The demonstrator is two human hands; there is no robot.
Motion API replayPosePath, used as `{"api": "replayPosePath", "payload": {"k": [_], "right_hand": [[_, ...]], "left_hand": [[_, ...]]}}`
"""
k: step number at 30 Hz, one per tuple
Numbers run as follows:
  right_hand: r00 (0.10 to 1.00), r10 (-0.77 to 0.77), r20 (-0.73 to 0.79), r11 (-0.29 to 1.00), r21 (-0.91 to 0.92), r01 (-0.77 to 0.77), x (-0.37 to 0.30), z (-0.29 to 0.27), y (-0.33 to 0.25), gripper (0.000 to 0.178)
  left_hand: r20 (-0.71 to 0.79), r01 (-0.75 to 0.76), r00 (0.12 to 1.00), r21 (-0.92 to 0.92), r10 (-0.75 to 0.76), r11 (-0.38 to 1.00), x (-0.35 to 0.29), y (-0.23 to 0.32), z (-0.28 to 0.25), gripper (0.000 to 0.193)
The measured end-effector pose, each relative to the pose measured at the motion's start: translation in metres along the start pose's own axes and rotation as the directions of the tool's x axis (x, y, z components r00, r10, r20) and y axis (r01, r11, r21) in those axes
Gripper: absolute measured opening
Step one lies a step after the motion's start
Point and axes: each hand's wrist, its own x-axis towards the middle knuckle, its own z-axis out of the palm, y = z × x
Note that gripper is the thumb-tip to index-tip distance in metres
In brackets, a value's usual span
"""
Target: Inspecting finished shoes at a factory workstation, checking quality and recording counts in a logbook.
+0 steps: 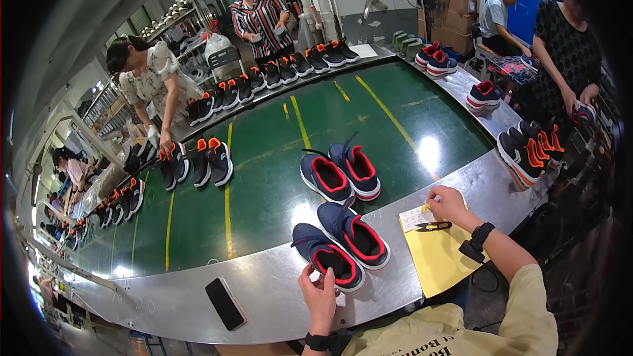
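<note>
A pair of navy sneakers with red linings sits on the metal edge in front of me. My left hand [319,295] grips the heel of the nearer sneaker [324,260], and its mate [356,237] stands beside it. My right hand [451,206] is closed in a pinch at the corner of a white sheet of small labels [414,217]; what its fingertips hold is too small to make out. Black thread snips [433,226] lie across the label sheet and a yellow paper [432,264]. Another navy pair [339,173] stands just beyond, on the green belt.
A phone [226,304] lies on the metal edge at left. Black sneakers with orange linings [211,161] stand on the green belt [264,224], and more line its far edge [287,69]. Several people work around it; a person at left [148,86] handles shoes. Sneakers [527,151] stand at right.
</note>
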Motion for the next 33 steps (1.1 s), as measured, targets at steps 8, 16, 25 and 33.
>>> {"api": "replayPosePath", "payload": {"k": [8, 16, 25, 33], "right_hand": [[0.914, 0.006, 0.405, 0.822, 0.518, -0.235, -0.021, -0.020, -0.155, 0.012], [0.872, -0.328, 0.364, 0.914, 0.356, 0.195, -0.032, 0.033, -0.225, 0.015], [0.774, -0.312, 0.551, 0.895, -0.105, 0.435, -0.039, 0.077, -0.243, 0.011], [0.729, -0.107, 0.676, 0.904, -0.240, 0.355, -0.027, 0.078, -0.238, 0.014]], "left_hand": [[-0.019, -0.029, 0.999, 0.195, 0.033, 0.980, 0.029, -0.012, -0.009, 0.061], [0.050, -0.037, 0.998, 0.272, 0.024, 0.961, 0.045, 0.000, -0.007, 0.065], [0.084, 0.061, 0.994, 0.101, -0.069, 0.993, 0.034, -0.011, -0.011, 0.059], [0.136, 0.198, 0.978, -0.333, -0.161, 0.922, 0.021, 0.004, -0.007, 0.062]]}}
